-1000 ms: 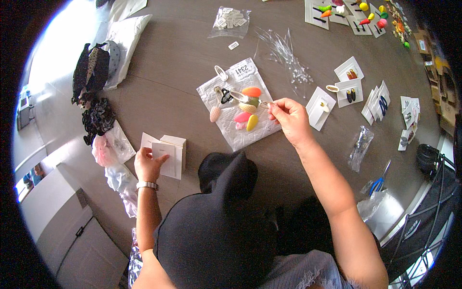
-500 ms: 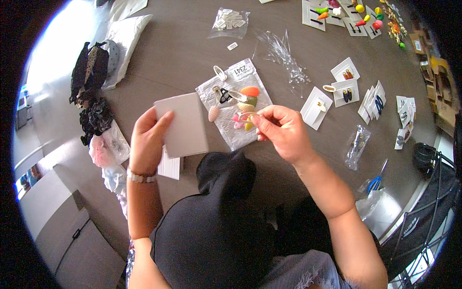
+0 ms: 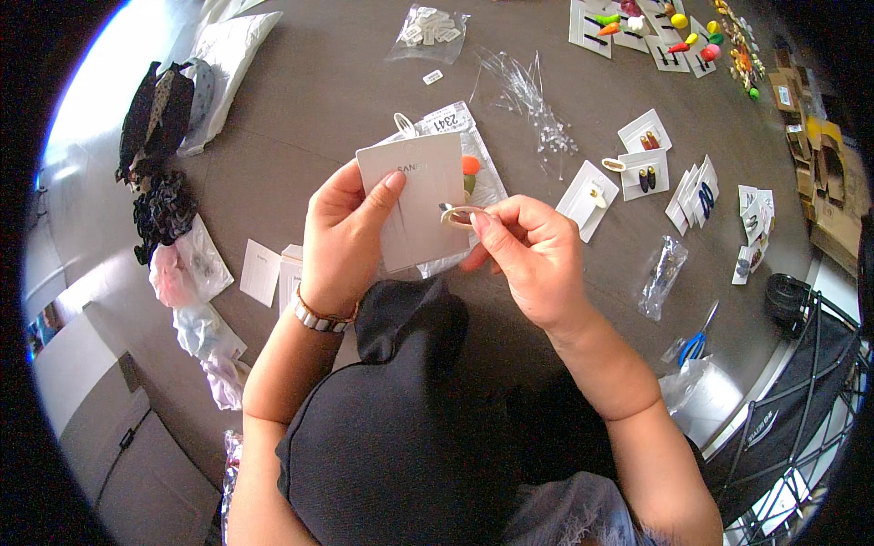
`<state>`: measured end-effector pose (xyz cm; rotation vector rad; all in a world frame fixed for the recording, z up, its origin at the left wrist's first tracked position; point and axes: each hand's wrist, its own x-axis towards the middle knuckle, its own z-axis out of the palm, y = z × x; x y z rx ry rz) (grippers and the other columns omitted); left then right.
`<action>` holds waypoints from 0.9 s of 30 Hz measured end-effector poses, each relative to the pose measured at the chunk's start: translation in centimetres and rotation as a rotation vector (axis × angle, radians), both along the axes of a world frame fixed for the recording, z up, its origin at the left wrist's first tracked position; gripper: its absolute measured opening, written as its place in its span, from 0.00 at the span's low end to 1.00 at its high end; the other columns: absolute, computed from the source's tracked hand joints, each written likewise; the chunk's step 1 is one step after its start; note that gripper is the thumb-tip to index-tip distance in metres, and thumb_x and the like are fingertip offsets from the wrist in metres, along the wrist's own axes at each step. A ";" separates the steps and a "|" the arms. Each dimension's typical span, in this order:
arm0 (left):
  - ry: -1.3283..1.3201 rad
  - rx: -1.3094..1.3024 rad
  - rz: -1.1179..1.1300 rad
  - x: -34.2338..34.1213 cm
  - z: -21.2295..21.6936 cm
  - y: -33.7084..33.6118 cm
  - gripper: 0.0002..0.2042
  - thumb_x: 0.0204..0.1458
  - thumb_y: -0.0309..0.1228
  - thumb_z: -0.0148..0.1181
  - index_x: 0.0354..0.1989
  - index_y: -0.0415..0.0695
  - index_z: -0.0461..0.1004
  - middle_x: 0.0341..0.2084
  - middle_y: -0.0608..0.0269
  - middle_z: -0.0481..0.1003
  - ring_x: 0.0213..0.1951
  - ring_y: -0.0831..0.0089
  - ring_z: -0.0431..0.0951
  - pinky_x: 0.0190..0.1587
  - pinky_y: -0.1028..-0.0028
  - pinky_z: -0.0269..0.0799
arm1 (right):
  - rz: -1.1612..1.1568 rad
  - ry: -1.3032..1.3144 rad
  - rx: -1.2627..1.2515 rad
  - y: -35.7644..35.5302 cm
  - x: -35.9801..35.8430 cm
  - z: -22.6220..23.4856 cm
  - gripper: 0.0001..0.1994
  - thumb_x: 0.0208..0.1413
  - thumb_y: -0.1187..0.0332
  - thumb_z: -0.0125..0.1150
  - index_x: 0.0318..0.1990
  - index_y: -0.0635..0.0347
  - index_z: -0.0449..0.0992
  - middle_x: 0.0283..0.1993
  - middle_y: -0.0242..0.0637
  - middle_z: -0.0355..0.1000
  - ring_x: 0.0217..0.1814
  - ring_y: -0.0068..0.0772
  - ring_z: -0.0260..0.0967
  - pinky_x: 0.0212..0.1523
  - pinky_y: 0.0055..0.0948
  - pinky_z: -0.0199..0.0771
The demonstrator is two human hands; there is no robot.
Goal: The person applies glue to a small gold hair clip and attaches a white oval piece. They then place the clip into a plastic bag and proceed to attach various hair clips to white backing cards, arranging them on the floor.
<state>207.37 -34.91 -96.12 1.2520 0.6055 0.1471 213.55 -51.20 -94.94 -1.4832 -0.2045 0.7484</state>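
My left hand (image 3: 350, 223) grips a white display card (image 3: 421, 196) by its left side, thumb across the front. Between the thumb and fingers of my right hand (image 3: 533, 250) is a pale oval hair clip (image 3: 462, 217), its tip over the card's right edge. Whether the clip touches the card I cannot tell. Behind the card lies a white plastic mailer (image 3: 482, 155), partly hidden. An orange clip piece (image 3: 470, 165) shows on it beside the card, and a white oval clip (image 3: 403, 125) pokes out above the card's top.
Cards with clips (image 3: 645, 173) lie to the right, near a bundle of clear plastic fasteners (image 3: 537, 100). Blue-handled scissors (image 3: 694, 348) sit at the lower right. Blank cards (image 3: 261, 271) lie left of my left wrist. Dark scrunchies (image 3: 173, 218) line the left side.
My left hand has moved right with the card, now covering much of the mailer and meeting the clip in my right hand. A loose blank card now shows at the left.
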 end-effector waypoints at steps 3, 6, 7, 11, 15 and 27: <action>-0.024 -0.049 -0.011 0.1 0.0 -0.1 0.10 0.52 0.27 0.52 0.41 0.37 0.70 0.33 0.63 0.74 0.33 0.80 0.73 0.36 0.81 0.69 | -0.020 0.029 -0.003 -0.1 0.5 0.0 0.07 0.53 0.71 0.54 0.26 0.65 0.71 0.22 0.31 0.69 0.21 0.17 0.66 0.22 0.17 0.67; -0.038 -0.048 -0.035 0.2 0.1 -0.2 0.11 0.52 0.26 0.53 0.42 0.34 0.69 0.33 0.62 0.74 0.34 0.81 0.72 0.37 0.81 0.69 | -0.055 0.055 0.000 -0.4 0.6 0.1 0.06 0.52 0.71 0.54 0.27 0.65 0.71 0.21 0.29 0.68 0.20 0.15 0.64 0.21 0.15 0.64; -0.034 -0.031 -0.038 0.3 0.1 -0.2 0.11 0.52 0.26 0.53 0.42 0.34 0.69 0.33 0.62 0.74 0.34 0.81 0.72 0.37 0.81 0.69 | -0.071 0.031 0.054 -0.4 0.6 0.1 0.06 0.53 0.71 0.54 0.28 0.64 0.71 0.21 0.29 0.68 0.20 0.14 0.64 0.20 0.15 0.64; -0.070 0.021 -0.051 0.4 0.2 -0.5 0.11 0.52 0.26 0.53 0.42 0.34 0.69 0.33 0.62 0.74 0.34 0.80 0.72 0.37 0.81 0.69 | -0.057 -0.031 0.088 -0.2 0.2 0.0 0.06 0.54 0.70 0.54 0.29 0.64 0.70 0.20 0.28 0.67 0.19 0.13 0.63 0.20 0.14 0.63; -0.060 0.024 -0.040 0.3 0.2 -0.6 0.10 0.52 0.25 0.53 0.41 0.34 0.69 0.33 0.62 0.74 0.34 0.81 0.72 0.37 0.81 0.69 | -0.015 -0.092 -0.026 0.1 0.0 0.4 0.07 0.55 0.69 0.52 0.28 0.63 0.69 0.20 0.28 0.67 0.18 0.15 0.64 0.19 0.15 0.63; -0.029 -0.117 -0.031 0.2 -0.3 -0.2 0.10 0.51 0.27 0.54 0.40 0.35 0.70 0.32 0.64 0.74 0.33 0.81 0.72 0.36 0.81 0.69 | 0.012 0.150 -0.002 -0.7 1.4 0.4 0.07 0.52 0.72 0.54 0.25 0.65 0.72 0.21 0.32 0.70 0.17 0.13 0.63 0.19 0.14 0.62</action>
